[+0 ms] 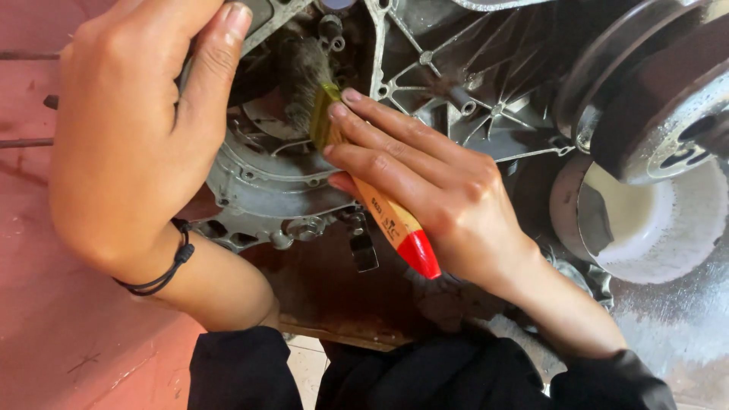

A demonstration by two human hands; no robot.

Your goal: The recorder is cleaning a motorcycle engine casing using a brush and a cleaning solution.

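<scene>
Paintbrush (383,216) gripped in right hand (440,205)

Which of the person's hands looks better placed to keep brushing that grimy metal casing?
The right hand, I'd say: it grips the wooden-handled brush, bristles against the metal casing. The left hand holds no tool and rests on the casing's upper edge.
</scene>
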